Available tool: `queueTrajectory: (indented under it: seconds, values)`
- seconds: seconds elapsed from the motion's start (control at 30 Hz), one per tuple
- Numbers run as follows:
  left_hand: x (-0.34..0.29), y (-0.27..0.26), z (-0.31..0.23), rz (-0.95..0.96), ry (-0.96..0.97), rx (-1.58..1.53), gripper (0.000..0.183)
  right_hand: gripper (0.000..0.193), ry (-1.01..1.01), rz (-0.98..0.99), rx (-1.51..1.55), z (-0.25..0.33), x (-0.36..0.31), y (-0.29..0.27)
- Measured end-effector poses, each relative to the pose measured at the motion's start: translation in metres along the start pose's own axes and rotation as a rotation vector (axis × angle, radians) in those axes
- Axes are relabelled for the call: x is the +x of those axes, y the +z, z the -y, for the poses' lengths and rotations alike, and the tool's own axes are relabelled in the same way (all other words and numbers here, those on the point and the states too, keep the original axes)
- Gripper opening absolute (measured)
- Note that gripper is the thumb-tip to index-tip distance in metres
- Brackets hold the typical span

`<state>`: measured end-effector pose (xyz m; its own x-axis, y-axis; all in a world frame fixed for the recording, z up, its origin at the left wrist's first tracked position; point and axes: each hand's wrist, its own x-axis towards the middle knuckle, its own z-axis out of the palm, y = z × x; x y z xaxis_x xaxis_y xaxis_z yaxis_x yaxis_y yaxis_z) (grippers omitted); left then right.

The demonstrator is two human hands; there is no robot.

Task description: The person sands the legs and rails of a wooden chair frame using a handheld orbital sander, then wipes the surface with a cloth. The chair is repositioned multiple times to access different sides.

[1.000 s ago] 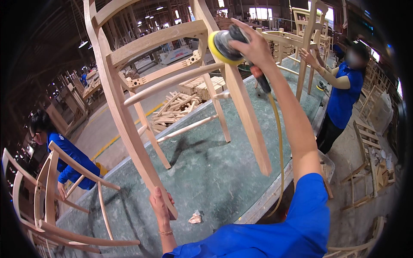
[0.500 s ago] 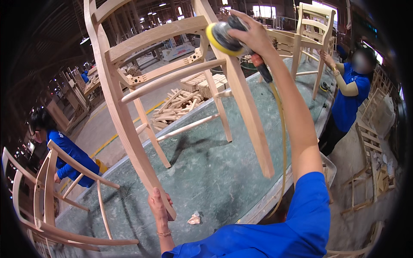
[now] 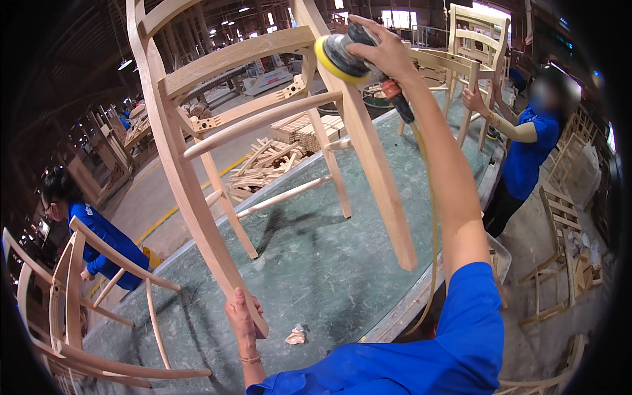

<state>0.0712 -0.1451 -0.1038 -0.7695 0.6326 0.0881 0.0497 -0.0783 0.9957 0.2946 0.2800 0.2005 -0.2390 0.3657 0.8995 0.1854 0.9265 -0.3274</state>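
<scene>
In front of me a bare wooden chair frame [image 3: 240, 58] stands tilted over the green-topped table [image 3: 309, 283]. My left hand [image 3: 243, 316] is wrapped round the lower end of its near left leg. Up high, my right hand [image 3: 383, 54] grips an air sander [image 3: 343, 56] with a yellow pad rim. The pad rests against the side of the chair's right post, near its upper part. A yellowish hose [image 3: 429, 197] drops from the sander's red and black fitting along my right arm. The pad's sanding face is hidden from me.
Another chair frame [image 3: 78, 289] lies at the left, near a person in blue [image 3: 108, 243]. At the far right a second person [image 3: 530, 158] handles an upright chair [image 3: 475, 59]. A crumpled scrap [image 3: 296, 334] lies on the table; wooden sticks [image 3: 266, 168] are piled beyond it.
The co-worker at the right has turned their chair and shifted their hands on it. My hands, the sander and my chair keep almost the same places.
</scene>
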Motion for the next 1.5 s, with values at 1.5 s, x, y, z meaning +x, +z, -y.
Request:
queueTrajectory:
  seconds: [1.5]
  values:
    - [-0.009,-0.006,0.004,0.014,-0.003,-0.029,0.042,0.064,-0.069,-0.027,0.040,0.022,0.051,0.015]
